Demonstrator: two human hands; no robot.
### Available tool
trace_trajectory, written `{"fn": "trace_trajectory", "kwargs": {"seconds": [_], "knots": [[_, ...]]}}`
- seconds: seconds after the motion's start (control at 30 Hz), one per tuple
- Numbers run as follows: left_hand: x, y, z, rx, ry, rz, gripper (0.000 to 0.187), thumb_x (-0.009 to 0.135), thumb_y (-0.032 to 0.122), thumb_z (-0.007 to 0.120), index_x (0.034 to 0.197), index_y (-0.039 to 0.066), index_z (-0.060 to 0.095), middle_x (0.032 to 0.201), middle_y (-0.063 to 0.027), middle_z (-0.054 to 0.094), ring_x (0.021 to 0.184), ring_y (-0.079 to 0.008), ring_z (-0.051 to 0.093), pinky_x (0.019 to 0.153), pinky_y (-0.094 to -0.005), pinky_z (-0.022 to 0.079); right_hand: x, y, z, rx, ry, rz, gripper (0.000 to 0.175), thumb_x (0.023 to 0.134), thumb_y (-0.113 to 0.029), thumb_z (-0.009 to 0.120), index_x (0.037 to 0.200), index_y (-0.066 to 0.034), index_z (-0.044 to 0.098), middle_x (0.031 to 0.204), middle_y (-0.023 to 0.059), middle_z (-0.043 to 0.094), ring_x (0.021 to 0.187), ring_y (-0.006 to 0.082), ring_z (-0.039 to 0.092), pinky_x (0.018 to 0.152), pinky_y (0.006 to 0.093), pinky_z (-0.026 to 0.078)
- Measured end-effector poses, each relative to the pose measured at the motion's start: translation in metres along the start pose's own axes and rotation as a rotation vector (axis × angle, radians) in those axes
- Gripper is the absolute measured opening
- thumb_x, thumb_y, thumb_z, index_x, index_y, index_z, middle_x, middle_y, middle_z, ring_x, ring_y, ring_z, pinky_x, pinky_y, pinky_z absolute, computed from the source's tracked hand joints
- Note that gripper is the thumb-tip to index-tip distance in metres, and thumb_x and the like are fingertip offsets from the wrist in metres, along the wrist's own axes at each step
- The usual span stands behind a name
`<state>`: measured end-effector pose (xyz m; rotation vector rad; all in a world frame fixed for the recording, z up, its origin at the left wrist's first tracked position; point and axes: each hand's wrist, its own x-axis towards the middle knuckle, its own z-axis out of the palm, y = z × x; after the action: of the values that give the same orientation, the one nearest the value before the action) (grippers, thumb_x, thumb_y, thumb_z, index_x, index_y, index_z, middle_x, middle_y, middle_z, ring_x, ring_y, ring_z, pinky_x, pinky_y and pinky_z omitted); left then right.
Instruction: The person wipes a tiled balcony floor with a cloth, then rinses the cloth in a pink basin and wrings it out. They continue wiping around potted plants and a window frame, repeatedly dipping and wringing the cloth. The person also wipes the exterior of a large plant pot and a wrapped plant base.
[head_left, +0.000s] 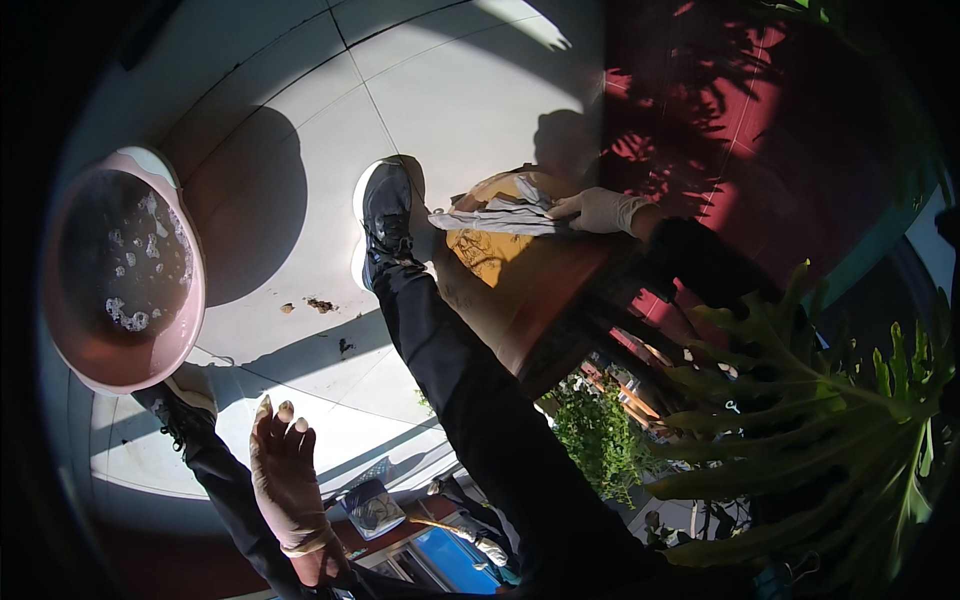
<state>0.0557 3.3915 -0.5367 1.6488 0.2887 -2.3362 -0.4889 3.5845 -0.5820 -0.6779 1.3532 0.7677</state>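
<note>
My right hand (600, 211), in a pale glove, holds a light grey cloth (502, 215). The cloth lies against a large rounded pot (517, 300) with a yellow and brown surface, which bears a dark drawn pattern. My left hand (289, 476), also gloved, hangs in the air at the lower left, fingers apart and holding nothing. A pink plastic basin (196, 300) of dark, sudsy water stands at the far left.
My black shoes and trousers show between basin and pot. Bits of dirt (321, 305) lie on the pale tiled floor (292, 187). A red wall (675, 112) stands behind the pot. A large-leaved plant (847, 397) fills the lower right. Another person (487, 536) shows at the bottom.
</note>
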Motion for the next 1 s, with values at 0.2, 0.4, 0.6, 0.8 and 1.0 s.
{"fn": "trace_trajectory", "kwargs": {"seconds": [0.2, 0.4, 0.6, 0.8, 1.0], "knots": [[0.008, -0.007, 0.008, 0.012, 0.056, -0.041, 0.044, 0.102, 0.029, 0.042, 0.136, 0.0, 0.048, 0.123, -0.0146, 0.059, 0.103, -0.0235, 0.059, 0.097, -0.0352, 0.045, 0.029, 0.08, -0.01, -0.196, -0.077, 0.329, 0.045, 0.085, -0.012, 0.055, 0.13, -0.0117, 0.059, 0.131, 0.0122, 0.06, 0.118, 0.03, 0.058, 0.101, 0.0335, 0.043], [0.016, -0.01, 0.003, 0.077, 0.064, -0.062, 0.043, 0.103, 0.03, 0.042, 0.134, 0.002, 0.049, 0.123, -0.0132, 0.059, 0.103, -0.023, 0.061, 0.095, -0.0346, 0.047, 0.051, 0.096, -0.001, -0.757, -0.207, 0.133, 0.037, 0.083, -0.016, 0.057, 0.116, -0.0027, 0.065, 0.112, 0.0194, 0.067, 0.108, 0.0338, 0.063, 0.092, 0.0407, 0.05], [0.023, -0.011, -0.003, 0.095, 0.046, -0.095, 0.041, 0.102, 0.032, 0.044, 0.133, 0.005, 0.051, 0.124, -0.0121, 0.06, 0.104, -0.0229, 0.062, 0.094, -0.0345, 0.048, 0.034, 0.055, -0.016, -0.187, 0.031, 0.348, 0.058, 0.067, -0.039, 0.071, 0.112, -0.0021, 0.068, 0.11, 0.0217, 0.067, 0.105, 0.0354, 0.064, 0.094, 0.0383, 0.049], [0.016, -0.002, 0.011, 0.044, 0.022, -0.072, 0.043, 0.102, 0.033, 0.043, 0.132, 0.003, 0.051, 0.122, -0.0135, 0.06, 0.104, -0.0244, 0.06, 0.098, -0.0361, 0.045, 0.043, -0.042, 0.002, -0.127, 0.192, 0.4, 0.058, 0.078, -0.047, 0.066, 0.116, -0.0034, 0.064, 0.112, 0.0213, 0.066, 0.108, 0.0355, 0.062, 0.098, 0.0429, 0.046], [0.007, 0.018, 0.029, -0.035, -0.026, -0.063, 0.041, 0.102, 0.03, 0.043, 0.13, 0.002, 0.053, 0.12, -0.0141, 0.059, 0.097, -0.0237, 0.058, 0.095, -0.0365, 0.043, 0.028, -0.141, 0.068, -0.468, 0.343, 0.317, 0.076, 0.082, -0.053, 0.054, 0.136, 0.0, 0.048, 0.136, 0.0152, 0.054, 0.128, 0.0359, 0.041, 0.111, 0.0553, 0.022]]}}
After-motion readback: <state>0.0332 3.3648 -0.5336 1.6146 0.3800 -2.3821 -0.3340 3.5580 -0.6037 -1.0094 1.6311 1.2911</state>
